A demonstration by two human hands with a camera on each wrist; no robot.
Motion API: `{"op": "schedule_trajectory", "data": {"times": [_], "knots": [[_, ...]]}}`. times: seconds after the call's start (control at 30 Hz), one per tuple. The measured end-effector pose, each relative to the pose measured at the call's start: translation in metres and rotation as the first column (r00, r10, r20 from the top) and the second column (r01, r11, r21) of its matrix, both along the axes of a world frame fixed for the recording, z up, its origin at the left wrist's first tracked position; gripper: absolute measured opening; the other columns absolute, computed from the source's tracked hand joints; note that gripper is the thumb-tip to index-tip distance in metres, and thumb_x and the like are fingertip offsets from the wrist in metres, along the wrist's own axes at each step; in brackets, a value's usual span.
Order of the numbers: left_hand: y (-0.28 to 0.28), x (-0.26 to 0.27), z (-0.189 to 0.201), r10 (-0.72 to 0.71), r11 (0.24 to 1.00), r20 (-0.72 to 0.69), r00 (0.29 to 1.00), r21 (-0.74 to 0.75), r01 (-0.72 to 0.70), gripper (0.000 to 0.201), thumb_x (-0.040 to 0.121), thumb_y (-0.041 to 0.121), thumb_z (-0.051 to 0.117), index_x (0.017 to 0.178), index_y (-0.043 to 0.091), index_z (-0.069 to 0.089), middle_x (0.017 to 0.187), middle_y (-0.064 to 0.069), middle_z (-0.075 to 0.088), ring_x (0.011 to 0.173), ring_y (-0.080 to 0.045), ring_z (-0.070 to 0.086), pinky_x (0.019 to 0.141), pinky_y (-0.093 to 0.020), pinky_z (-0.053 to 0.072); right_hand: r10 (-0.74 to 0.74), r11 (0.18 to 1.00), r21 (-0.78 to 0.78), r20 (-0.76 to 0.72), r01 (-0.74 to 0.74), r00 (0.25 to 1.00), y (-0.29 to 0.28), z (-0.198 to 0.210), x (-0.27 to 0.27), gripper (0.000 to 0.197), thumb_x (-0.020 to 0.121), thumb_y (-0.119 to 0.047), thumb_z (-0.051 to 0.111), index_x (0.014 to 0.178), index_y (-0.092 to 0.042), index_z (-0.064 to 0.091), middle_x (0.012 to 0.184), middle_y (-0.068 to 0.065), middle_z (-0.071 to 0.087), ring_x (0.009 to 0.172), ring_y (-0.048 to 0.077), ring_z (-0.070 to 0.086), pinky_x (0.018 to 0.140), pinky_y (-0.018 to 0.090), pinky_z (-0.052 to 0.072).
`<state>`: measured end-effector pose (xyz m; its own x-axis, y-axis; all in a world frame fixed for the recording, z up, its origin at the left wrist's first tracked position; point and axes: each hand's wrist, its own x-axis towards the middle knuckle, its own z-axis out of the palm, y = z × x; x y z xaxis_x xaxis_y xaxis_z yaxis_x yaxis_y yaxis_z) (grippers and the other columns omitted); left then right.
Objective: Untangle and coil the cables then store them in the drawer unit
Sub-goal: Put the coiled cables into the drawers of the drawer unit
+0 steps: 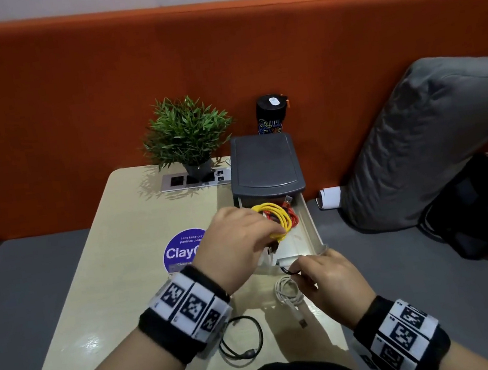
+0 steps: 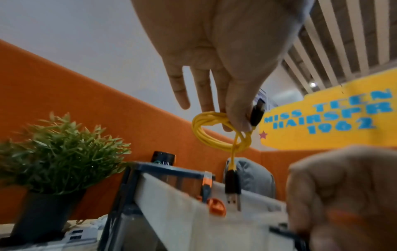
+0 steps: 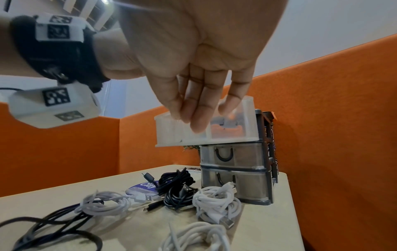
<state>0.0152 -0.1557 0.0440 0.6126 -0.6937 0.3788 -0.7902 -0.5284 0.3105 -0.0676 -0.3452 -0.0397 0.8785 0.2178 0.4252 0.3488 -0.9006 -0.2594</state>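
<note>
Starting nearest you: a loose black cable (image 1: 241, 340) lies uncoiled on the table (image 1: 120, 294), and just beyond it a white cable (image 1: 290, 295) sits roughly looped by the table's right edge. The right wrist view shows further white bundles (image 3: 217, 202) and a dark tangle (image 3: 176, 185) on the tabletop in front of the unit; these are, by the look of them, work left to do.

Your right hand (image 1: 329, 279) hovers at the front lip of the open top drawer (image 1: 312, 231), fingers bent, fingertips at its small dark pull; whether you actually grip that pull cannot be told.

Your left hand (image 1: 237, 241) is over the same drawer, thumb and forefinger pinching the coiled yellow cable (image 1: 275, 219), other fingers extended; one USB plug dangles down to the drawer rim.

Already inside the drawer: an orange cable (image 1: 292, 220), stored.

Behind: the grey drawer unit (image 1: 264, 163), its two lower drawers closed; a potted plant (image 1: 188, 133); a dark cylinder (image 1: 271, 116).

Tally: one cable stored, one going in, several left to coil
</note>
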Motion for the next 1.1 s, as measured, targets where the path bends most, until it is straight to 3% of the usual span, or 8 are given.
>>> {"op": "schedule_trajectory", "data": {"times": [0.1,0.17,0.27,0.53,0.67,0.83,0.97,1.1], "knots": [[-0.014,0.011,-0.003,-0.048,0.985,-0.077,0.996,0.165,0.06,0.029,0.078,0.008,0.066,0.1,0.027,0.069,0.097,0.009,0.069,0.095,-0.017,0.061,0.084,-0.026,0.032,0.006,1.0,0.009,0.009,-0.006,1.0,0.001,0.002,0.0,0.008,0.074,-0.013,0.067,0.074,-0.018,0.06,0.061,-0.009,0.061,0.049,0.016,0.05,0.062,0.024,0.031],[-0.02,0.017,-0.008,-0.046,0.965,-0.181,0.982,0.246,0.09,0.034,0.084,0.007,0.058,0.111,0.028,0.065,0.112,0.009,0.065,0.107,-0.015,0.055,0.086,-0.024,0.035,0.012,1.0,0.019,0.014,-0.012,1.0,0.002,0.001,0.001,0.005,0.079,-0.017,0.06,0.075,-0.019,0.059,0.062,-0.009,0.061,0.049,0.017,0.05,0.06,0.025,0.03],[-0.029,0.021,-0.015,-0.059,0.936,-0.271,0.961,0.319,0.148,0.037,0.087,0.006,0.055,0.116,0.027,0.063,0.118,0.008,0.062,0.112,-0.012,0.052,0.089,-0.023,0.038,0.01,1.0,0.028,0.02,-0.011,1.0,0.003,0.001,0.002,0.01,0.083,-0.021,0.053,0.075,-0.019,0.058,0.061,-0.008,0.06,0.048,0.018,0.049,0.059,0.026,0.029],[-0.029,0.025,-0.025,0.01,0.97,-0.562,0.827,0.207,0.129,0.037,0.086,0.002,0.049,0.109,0.023,0.068,0.124,0.012,0.053,0.116,-0.007,0.048,0.103,-0.025,0.037,-0.001,1.0,0.007,0.031,0.0,1.0,0.005,0.001,0.003,0.014,0.081,-0.022,0.052,0.073,-0.018,0.062,0.059,-0.007,0.062,0.048,0.016,0.049,0.06,0.027,0.033],[-0.027,0.028,-0.025,-0.031,0.983,-0.595,0.803,0.128,0.132,0.028,0.087,0.007,0.054,0.104,0.021,0.071,0.116,0.01,0.057,0.109,-0.003,0.05,0.097,-0.014,0.035,-0.003,1.0,0.0,0.039,0.003,0.999,0.005,0.002,0.003,0.009,0.079,-0.019,0.058,0.072,-0.018,0.063,0.058,-0.007,0.061,0.047,0.016,0.048,0.061,0.026,0.027],[-0.046,0.031,-0.032,-0.007,0.995,-0.619,0.785,0.073,0.067,0.024,0.083,0.01,0.064,0.088,0.032,0.058,0.1,0.014,0.045,0.096,-0.009,0.053,0.092,-0.036,0.046,0.002,1.0,0.009,0.017,-0.002,1.0,0.007,0.002,0.005,0.005,0.075,-0.015,0.064,0.071,-0.019,0.063,0.058,-0.008,0.061,0.049,0.015,0.048,0.061,0.024,0.026],[-0.058,0.034,-0.034,0.041,0.986,-0.561,0.827,0.156,0.057,0.045,0.083,0.008,0.064,0.116,0.034,0.049,0.122,0.01,0.039,0.114,-0.01,0.044,0.1,-0.03,0.041,0.004,1.0,0.01,-0.002,-0.004,1.0,0.008,0.004,0.005,0.004,0.073,-0.015,0.061,0.071,-0.019,0.062,0.057,-0.009,0.06,0.048,0.014,0.047,0.06,0.022,0.024],[-0.057,0.036,-0.033,0.082,0.907,-0.401,0.913,0.409,0.098,0.049,0.095,0.025,0.044,0.141,0.035,0.033,0.145,0.007,0.039,0.133,-0.016,0.033,0.108,-0.035,0.023,-0.012,1.0,0.018,-0.017,0.012,1.0,0.007,0.002,0.006,0.01,0.068,-0.011,0.067,0.07,-0.018,0.061,0.057,-0.008,0.06,0.047,0.016,0.048,0.059,0.023,0.023]]}}
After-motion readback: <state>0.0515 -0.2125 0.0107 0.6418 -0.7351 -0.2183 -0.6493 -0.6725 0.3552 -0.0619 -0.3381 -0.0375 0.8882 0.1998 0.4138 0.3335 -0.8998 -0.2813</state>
